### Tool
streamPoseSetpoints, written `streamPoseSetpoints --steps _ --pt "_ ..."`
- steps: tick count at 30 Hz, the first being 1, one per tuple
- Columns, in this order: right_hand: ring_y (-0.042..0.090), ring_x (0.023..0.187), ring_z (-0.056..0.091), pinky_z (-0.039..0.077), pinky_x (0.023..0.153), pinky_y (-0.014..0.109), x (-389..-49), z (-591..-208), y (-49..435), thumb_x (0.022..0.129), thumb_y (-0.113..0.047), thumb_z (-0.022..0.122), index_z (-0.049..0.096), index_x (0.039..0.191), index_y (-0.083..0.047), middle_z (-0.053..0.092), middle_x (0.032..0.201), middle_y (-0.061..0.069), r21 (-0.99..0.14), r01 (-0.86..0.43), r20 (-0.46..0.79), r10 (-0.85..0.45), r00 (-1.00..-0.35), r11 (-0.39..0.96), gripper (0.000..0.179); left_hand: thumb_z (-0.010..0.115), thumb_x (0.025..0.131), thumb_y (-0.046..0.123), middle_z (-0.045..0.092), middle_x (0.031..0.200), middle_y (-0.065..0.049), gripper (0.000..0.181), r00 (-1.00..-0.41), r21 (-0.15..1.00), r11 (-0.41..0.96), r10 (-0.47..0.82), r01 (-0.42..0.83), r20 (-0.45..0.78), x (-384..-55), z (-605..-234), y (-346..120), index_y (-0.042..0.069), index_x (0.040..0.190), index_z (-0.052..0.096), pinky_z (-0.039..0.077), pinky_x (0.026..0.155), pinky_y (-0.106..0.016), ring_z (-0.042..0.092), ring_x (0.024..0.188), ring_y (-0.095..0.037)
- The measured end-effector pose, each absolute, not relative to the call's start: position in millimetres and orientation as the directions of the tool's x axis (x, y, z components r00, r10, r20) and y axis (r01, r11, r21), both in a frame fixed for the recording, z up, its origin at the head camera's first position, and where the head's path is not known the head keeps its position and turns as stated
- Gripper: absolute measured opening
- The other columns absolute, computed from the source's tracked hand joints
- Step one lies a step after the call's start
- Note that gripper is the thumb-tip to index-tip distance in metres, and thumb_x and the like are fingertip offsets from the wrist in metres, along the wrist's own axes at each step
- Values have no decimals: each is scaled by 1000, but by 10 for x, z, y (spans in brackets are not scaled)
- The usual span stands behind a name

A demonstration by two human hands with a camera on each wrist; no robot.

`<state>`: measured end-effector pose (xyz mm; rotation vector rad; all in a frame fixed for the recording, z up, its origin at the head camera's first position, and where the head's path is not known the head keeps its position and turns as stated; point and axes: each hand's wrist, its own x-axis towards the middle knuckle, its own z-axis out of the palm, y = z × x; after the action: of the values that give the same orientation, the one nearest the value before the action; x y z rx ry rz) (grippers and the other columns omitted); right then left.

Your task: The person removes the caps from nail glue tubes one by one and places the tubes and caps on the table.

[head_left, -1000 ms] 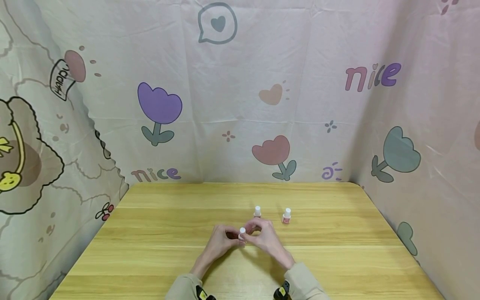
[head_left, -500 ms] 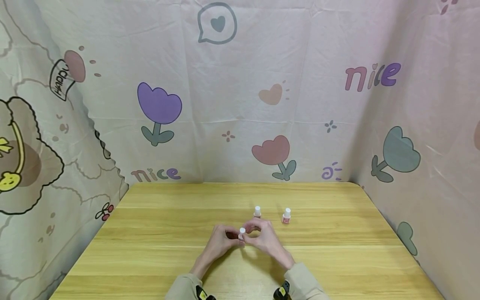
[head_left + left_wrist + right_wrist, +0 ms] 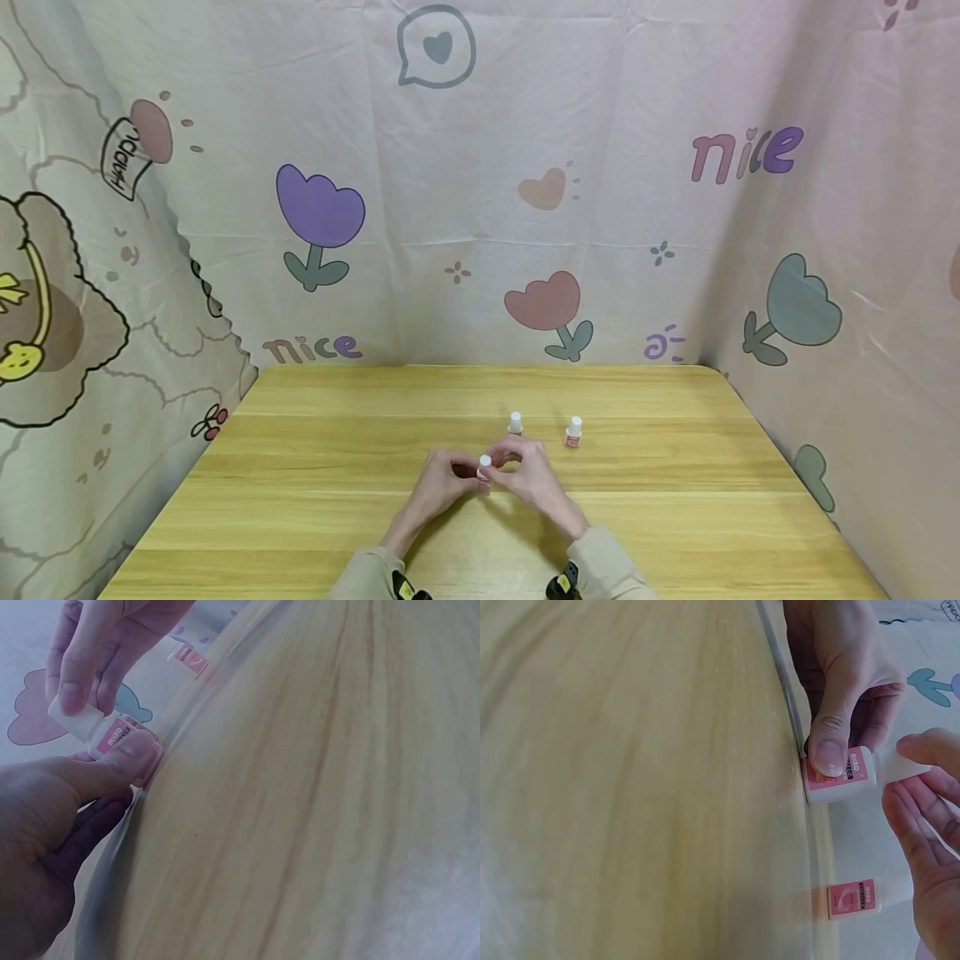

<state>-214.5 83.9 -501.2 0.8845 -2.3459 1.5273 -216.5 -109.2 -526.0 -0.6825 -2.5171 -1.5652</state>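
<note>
A small white bottle [image 3: 859, 791] with a pink label stands upright on the wooden table, its white cap [image 3: 485, 461] on top. My left hand [image 3: 442, 485] pinches the bottle's lower body, the thumb lying across the label. From the other side, my right hand [image 3: 531, 477] pinches the cap between thumb and fingers, as both wrist views show. Just behind the right hand stands a second white-capped bottle [image 3: 515, 421], its lower part hidden by that hand. A third bottle [image 3: 573, 432] of the same kind stands farther right, apart from both hands.
The wooden table [image 3: 360, 433] has light grain and reaches back to a cloth backdrop [image 3: 450, 208] printed with flowers and words. More printed cloth hangs at the left and right sides. Dark devices are strapped at both sleeved wrists.
My right thumb has shifted slightly at the cap. Both hands stay in the same place, and the held bottle and the other two bottles have not moved.
</note>
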Motion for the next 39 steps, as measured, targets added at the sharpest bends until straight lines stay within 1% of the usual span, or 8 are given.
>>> streamPoseSetpoints --steps 5,11,13,19,24,28,35,39 --pt "16 79 70 62 79 33 -2139 -5003 840 81 3 79 74 93 -1 73 90 12 -759 -589 474 -384 -792 277 14 87 76 15 78 80 -2 13 -897 828 374 317 417 308 -2163 -5260 -1091 12 86 81 53 66 -18 62 69 3" --pt "33 84 71 61 83 45 -2099 -4936 825 81 9 75 72 99 6 72 95 20 -782 -564 437 -411 -800 266 18 87 76 14 78 81 -3 14 -899 830 377 317 411 301 -2161 -5255 -1091 11 87 81 53 67 -18 63 70 3" --pt "35 84 71 61 84 46 -2101 -4933 819 81 8 76 72 99 6 72 96 21 -790 -548 421 -407 -811 274 18 87 76 14 78 81 -3 13 -900 831 377 316 409 300 -2161 -5254 -1090 11 87 81 53 67 -18 63 70 3" --pt "20 79 71 62 78 36 -2138 -4987 825 82 0 80 73 94 -1 74 90 14 -788 -545 434 -368 -822 287 14 87 76 15 78 80 -3 13 -901 835 370 312 407 300 -2163 -5260 -1087 11 86 81 54 65 -18 63 69 3" --pt "13 78 70 62 78 34 -2133 -4990 824 81 0 80 74 92 -2 74 89 12 -789 -541 435 -355 -827 293 13 87 76 16 78 81 -3 14 -902 835 372 313 405 299 -2165 -5268 -1090 12 88 81 54 66 -18 63 70 3" --pt "17 81 70 62 81 34 -2123 -4989 823 81 0 79 75 94 -2 74 91 12 -782 -546 432 -370 -822 301 14 87 76 15 79 82 -3 14 -900 832 375 316 409 300 -2160 -5268 -1091 12 89 81 54 67 -18 64 71 3" --pt "33 84 71 62 82 43 -2116 -4991 832 80 5 78 74 99 2 73 96 18 -778 -569 447 -402 -799 265 20 87 76 14 78 82 -3 14 -905 836 378 314 397 288 -2157 -5257 -1088 11 88 81 54 67 -18 64 71 2" --pt "31 85 71 62 83 40 -2121 -4994 829 80 4 79 73 101 2 73 97 16 -784 -557 435 -397 -808 274 21 87 76 15 78 82 -3 14 -907 842 373 311 390 283 -2160 -5260 -1090 12 88 81 54 67 -18 64 71 3"
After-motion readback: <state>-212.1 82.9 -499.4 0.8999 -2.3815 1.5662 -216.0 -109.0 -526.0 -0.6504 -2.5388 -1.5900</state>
